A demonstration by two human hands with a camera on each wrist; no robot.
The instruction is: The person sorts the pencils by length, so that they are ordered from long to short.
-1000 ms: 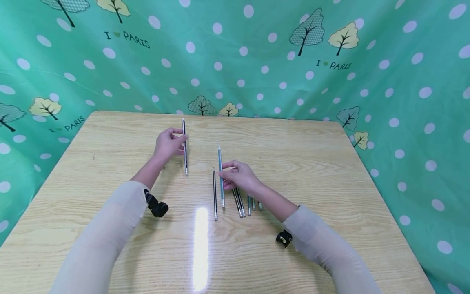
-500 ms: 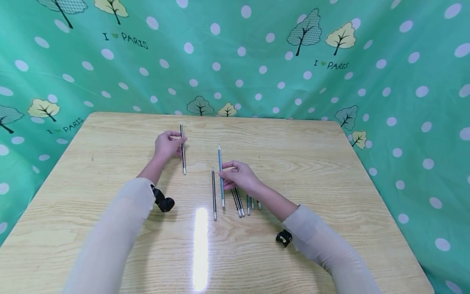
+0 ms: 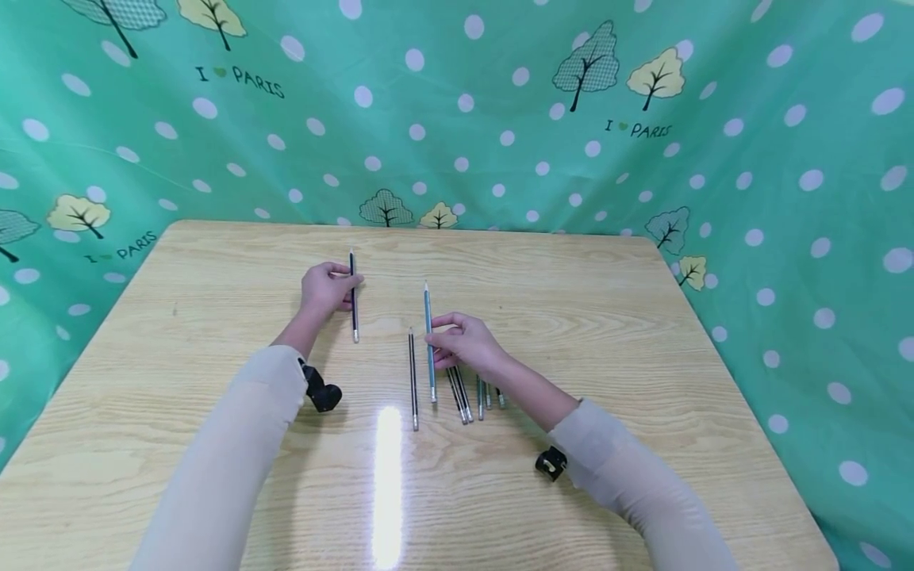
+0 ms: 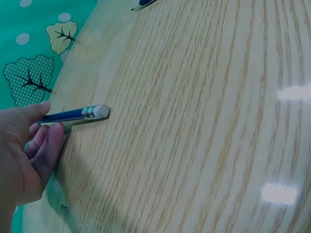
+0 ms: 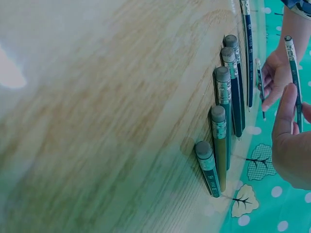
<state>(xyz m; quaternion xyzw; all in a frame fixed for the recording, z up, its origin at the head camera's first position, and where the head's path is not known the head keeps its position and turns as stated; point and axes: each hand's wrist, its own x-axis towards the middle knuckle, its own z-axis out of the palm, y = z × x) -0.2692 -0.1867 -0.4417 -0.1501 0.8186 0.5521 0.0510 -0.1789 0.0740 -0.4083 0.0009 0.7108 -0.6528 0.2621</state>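
Observation:
My left hand (image 3: 327, 289) pinches a dark blue pencil (image 3: 354, 317) between thumb and fingers, over the far left-middle of the table. In the left wrist view the white eraser end of this pencil (image 4: 73, 115) points away from the fingers, close over the wood. My right hand (image 3: 464, 345) pinches a light blue pencil (image 3: 431, 369) near its middle, its eraser toward me. Just left of that lies a black striped pencil (image 3: 413, 388). Several more pencils (image 3: 460, 396) lie under and beside the right hand, their tips hidden by it in the head view.
The right wrist view shows a spread row of pencils (image 5: 222, 97) with grey erasers on the wooden table (image 3: 571, 301). A green dotted cloth (image 3: 464, 143) hangs behind and along the sides. Black wrist cameras (image 3: 323, 394) sit at both cuffs.
My left hand and its dark blue pencil have come slightly nearer to me, the pencil's tip now lower in view. The right hand holds its place with the light blue pencil.

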